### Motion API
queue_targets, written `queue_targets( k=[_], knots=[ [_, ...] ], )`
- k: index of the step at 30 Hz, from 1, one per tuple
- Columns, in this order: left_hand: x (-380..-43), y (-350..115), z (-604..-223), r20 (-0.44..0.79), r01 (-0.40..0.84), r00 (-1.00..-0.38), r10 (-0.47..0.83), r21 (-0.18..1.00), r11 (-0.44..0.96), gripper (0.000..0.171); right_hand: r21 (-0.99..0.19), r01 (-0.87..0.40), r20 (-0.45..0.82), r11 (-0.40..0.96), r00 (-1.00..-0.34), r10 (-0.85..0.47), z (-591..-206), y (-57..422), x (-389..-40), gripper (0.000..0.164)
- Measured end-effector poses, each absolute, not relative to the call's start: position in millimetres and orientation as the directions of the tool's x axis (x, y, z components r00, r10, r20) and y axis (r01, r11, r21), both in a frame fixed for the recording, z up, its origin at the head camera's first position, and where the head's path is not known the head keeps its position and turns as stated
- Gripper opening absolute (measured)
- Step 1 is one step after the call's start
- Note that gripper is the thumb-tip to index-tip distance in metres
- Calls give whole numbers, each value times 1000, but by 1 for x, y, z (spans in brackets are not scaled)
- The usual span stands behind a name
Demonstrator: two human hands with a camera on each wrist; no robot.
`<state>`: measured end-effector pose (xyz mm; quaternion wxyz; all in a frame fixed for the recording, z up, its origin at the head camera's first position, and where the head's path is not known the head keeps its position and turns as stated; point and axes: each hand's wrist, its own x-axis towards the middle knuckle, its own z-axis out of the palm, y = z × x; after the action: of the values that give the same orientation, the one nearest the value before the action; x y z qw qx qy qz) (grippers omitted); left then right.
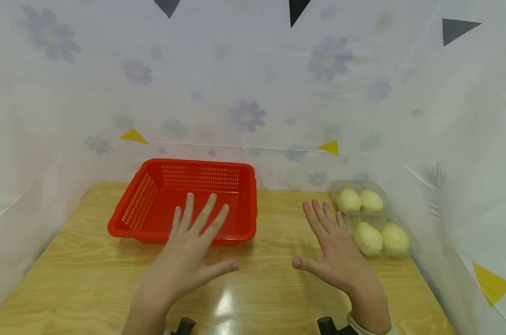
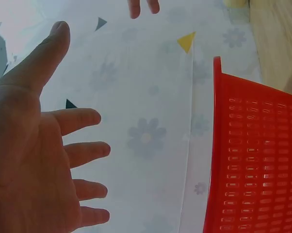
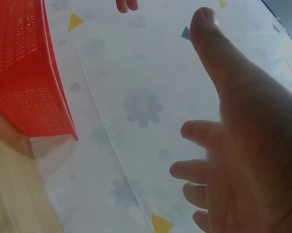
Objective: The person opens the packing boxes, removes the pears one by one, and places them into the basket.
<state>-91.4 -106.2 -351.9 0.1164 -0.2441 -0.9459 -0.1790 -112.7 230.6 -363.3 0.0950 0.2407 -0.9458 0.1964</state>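
Note:
My left hand [image 1: 187, 253] is raised with its fingers spread and straight, holding nothing. In the head view it overlaps the near side of a red plastic basket [image 1: 152, 236] with slotted walls, whose inside looks bare. To the right, my right hand [image 1: 338, 253] is also raised, fingers extended and thumb out, with nothing in it. Beside it stands a clear plastic pack [image 1: 366, 217] with several pale yellow-green pears [image 1: 367, 238] in its compartments. The left wrist view shows the left palm [image 2: 32, 160] apart from the basket [image 2: 257, 160]; the right palm [image 3: 252, 160] touches nothing.
Both hands are over a light wooden table [image 1: 269, 288]. A whitish sheet [image 1: 244, 79] printed with flowers hangs behind it and along both sides. Yellow and dark triangular flags decorate the sheet, one yellow flag [image 1: 330, 147] being near the table's back edge.

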Motion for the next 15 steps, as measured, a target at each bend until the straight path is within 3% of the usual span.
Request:
queue_targets(
  k=[4, 11, 15],
  knots=[
    [-98, -96, -358, 347, 570, -811, 471, 284, 771, 98, -323, -495, 285, 807, -864, -416, -364, 233, -114, 109],
    [-110, -63, -377, 602, 800, -572, 557, 259, 541, 75, -311, -453, 274, 835, -884, -378, -373, 244, -123, 109],
    [-109, -38, -388, 598, 814, -573, 560, 337, 473, 66, -305, -403, 242, 863, -909, -339, -385, 267, -130, 109]
  ],
)
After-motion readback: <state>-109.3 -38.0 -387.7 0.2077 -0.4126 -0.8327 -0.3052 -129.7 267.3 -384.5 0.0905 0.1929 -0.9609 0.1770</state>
